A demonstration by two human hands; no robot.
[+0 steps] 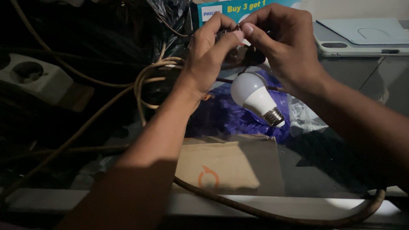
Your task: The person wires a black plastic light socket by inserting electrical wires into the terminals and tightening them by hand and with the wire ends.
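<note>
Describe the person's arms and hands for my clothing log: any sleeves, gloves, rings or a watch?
Both forearms are bare up to the frame edge, no sleeves showing. The left hand and right hand wear no gloves; no rings, watch or bracelet are visible. Fingernails are short and unpainted.

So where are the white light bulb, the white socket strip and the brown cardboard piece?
White light bulb [252, 94], head view: on its frosted dome.
White socket strip [32, 79], head view: on its top face, left edge.
Brown cardboard piece [221, 164], head view: on its flat middle.

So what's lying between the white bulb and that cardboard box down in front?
In the head view, crumpled purple plastic fills the stretch between the white bulb and the cardboard box; nothing else shows there.
</note>
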